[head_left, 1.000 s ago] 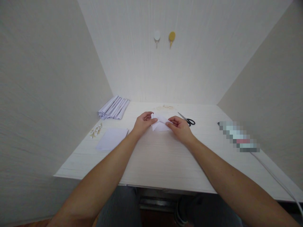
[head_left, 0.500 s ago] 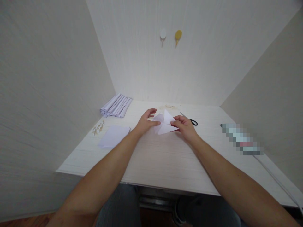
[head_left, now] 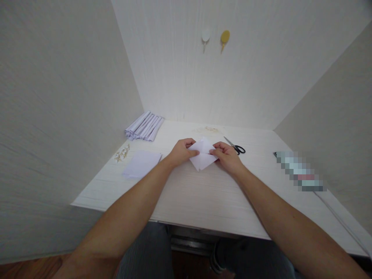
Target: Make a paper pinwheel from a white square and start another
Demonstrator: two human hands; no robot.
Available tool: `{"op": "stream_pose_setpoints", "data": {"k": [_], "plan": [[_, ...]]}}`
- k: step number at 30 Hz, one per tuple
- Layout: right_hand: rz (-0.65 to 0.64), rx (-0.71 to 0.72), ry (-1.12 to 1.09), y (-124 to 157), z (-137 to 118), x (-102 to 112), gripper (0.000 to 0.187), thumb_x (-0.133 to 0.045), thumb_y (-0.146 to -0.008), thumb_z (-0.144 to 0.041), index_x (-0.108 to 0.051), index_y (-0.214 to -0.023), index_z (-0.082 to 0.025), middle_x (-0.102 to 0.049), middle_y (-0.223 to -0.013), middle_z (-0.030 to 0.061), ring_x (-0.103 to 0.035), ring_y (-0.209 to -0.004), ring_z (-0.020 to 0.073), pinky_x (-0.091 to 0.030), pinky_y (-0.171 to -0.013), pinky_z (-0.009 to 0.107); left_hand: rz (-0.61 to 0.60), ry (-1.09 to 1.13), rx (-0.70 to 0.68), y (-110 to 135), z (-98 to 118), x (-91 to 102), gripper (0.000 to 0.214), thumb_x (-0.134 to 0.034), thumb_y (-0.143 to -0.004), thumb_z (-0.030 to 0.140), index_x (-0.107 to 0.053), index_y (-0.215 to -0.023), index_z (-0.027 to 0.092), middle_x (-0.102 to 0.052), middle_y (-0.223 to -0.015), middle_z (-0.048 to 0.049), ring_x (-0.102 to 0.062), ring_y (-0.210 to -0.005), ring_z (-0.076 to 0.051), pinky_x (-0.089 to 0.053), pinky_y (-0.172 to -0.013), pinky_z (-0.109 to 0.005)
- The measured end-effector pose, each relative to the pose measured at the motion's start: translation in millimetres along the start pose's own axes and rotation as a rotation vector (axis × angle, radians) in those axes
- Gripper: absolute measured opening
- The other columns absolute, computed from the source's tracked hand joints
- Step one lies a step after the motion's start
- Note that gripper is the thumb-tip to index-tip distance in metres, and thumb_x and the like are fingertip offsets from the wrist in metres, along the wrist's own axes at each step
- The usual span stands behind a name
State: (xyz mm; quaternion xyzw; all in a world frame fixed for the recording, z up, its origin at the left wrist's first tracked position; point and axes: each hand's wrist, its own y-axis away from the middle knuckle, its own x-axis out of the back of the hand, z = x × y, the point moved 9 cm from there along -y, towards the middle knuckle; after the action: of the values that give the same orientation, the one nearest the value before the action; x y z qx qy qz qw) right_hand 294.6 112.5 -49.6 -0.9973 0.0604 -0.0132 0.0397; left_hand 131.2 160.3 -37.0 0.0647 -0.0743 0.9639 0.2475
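Note:
A folded piece of white paper [head_left: 203, 159], roughly diamond-shaped with a crease across its middle, is held just above the table between both hands. My left hand [head_left: 183, 151] pinches its left corner, thumb on top and fingers curled behind. On the opposite corner my right hand [head_left: 226, 154] grips the paper the same way, thumb over the front. The fingertips under the paper are partly hidden. Close beyond my right hand lie scissors [head_left: 238, 148] with black handles, blades pointing to the back left.
Left of my hands lies a stack of white paper sheets [head_left: 142, 164]. Behind it sits a bundle of folded paper strips [head_left: 145, 126], with a small white-and-gold ornament [head_left: 122, 153] nearby. A blurred-out device [head_left: 299, 171] with a cable is at right. Two hooks [head_left: 224, 37] hang on the wall.
The paper has gone from several raised flaps to a flatter diamond. My left fingers, spread before, have closed on its left corner. The view has shifted slightly.

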Motion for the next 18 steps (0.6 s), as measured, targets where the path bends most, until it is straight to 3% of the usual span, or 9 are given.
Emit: {"op": "stream_pose_setpoints", "data": {"k": [5,18], "plan": [[-0.009,0.028,0.028,1,1,0,0.028,-0.075,-0.067,-0.037,-0.055,-0.081,-0.024,-0.042,-0.049,-0.0118,-0.043,-0.045,0.0108,-0.035,-0.05,0.026,-0.014,-0.059,0.042,-1,-8,0.7,0.026,-0.074,-0.061,0.026,-0.074,-0.083,0.01,-0.071,-0.079,-0.0039,-0.06,-0.068,-0.015,-0.045,-0.062,-0.026],[-0.118,0.045,0.064,7,-7,-14,0.029,-0.076,-0.068,-0.04,-0.057,-0.082,-0.023,-0.055,-0.054,-0.0081,-0.048,-0.049,0.0116,-0.033,-0.051,0.025,-0.051,-0.183,0.095,4,-6,-1.1,0.022,-0.078,-0.064,0.03,-0.073,-0.069,0.009,-0.066,-0.066,-0.003,-0.054,-0.057,-0.012,-0.038,-0.052,-0.023]]}}
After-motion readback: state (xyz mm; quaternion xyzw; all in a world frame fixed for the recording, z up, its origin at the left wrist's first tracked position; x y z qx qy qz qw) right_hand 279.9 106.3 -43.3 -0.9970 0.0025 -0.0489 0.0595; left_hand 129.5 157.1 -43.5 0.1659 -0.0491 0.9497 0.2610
